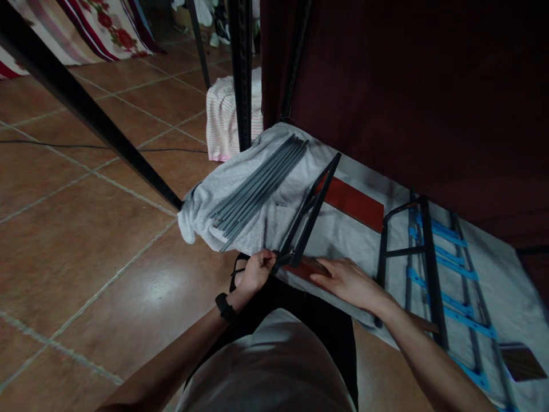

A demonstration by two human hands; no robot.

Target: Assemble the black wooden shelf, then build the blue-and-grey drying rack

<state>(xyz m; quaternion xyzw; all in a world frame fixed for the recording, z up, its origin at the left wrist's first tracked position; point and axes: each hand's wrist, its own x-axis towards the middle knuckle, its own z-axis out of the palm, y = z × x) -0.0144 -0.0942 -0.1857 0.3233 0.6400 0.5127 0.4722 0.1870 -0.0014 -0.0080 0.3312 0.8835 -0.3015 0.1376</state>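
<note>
I'm pinching the near end of the bracket (309,214) with my left hand (256,271), fingers closed round it to steady it. My right hand (348,280) is lying open just beside it, pressing the board (352,201) flat. Beyond my fingers, rods (257,186) are resting on a towel (274,220) spread over floor tiles (86,229).

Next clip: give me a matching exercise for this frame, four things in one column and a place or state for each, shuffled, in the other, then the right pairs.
Things:
1. left hand
2. right hand
3. bundle of grey rods
4. black frame with blue straps

Places or states:
A. lying side by side on the grey towel
B. flat, palm down, on the reddish board
C. gripping the near end of the black angled bracket
D. lying to the right of the board

Pairs: 1-C, 2-B, 3-A, 4-D
</note>
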